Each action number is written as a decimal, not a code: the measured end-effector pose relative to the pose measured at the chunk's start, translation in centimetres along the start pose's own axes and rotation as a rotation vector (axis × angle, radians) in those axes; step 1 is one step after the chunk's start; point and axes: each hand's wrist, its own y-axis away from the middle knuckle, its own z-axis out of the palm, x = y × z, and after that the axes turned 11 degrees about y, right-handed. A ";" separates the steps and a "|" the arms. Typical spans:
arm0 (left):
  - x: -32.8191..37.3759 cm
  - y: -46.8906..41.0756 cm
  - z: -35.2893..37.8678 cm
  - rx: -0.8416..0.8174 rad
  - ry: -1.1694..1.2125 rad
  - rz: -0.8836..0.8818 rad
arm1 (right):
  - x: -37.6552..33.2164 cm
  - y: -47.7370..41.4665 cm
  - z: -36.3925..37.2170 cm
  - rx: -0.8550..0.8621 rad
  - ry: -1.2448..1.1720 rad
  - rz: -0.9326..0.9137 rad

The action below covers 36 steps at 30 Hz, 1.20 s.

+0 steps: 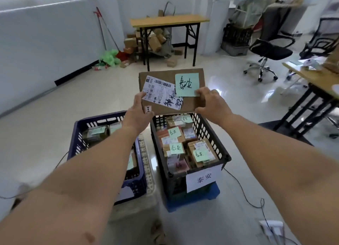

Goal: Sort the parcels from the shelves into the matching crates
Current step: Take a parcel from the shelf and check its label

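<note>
A brown cardboard parcel [187,105] with a white shipping label and a green handwritten note hangs in the air above the far end of the black crate [219,149]. My left hand [139,109] grips its near left corner. My right hand [211,103] grips its near right side, thumb on the green note. The black crate holds several parcels with green notes and carries a white printed sign [203,178] on its front. To its left stands a blue crate [78,134] with a few parcels inside, partly hidden by my left forearm.
A wooden folding table [168,20] stands at the back with a heap of boxes beneath it. Office chairs [269,50] and a desk [315,79] are on the right. Cables [244,189] trail across the floor near the crates.
</note>
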 end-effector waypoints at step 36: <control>-18.7 -20.5 21.2 -0.094 -0.091 -0.620 | 18.1 -22.9 27.6 -0.637 0.024 0.026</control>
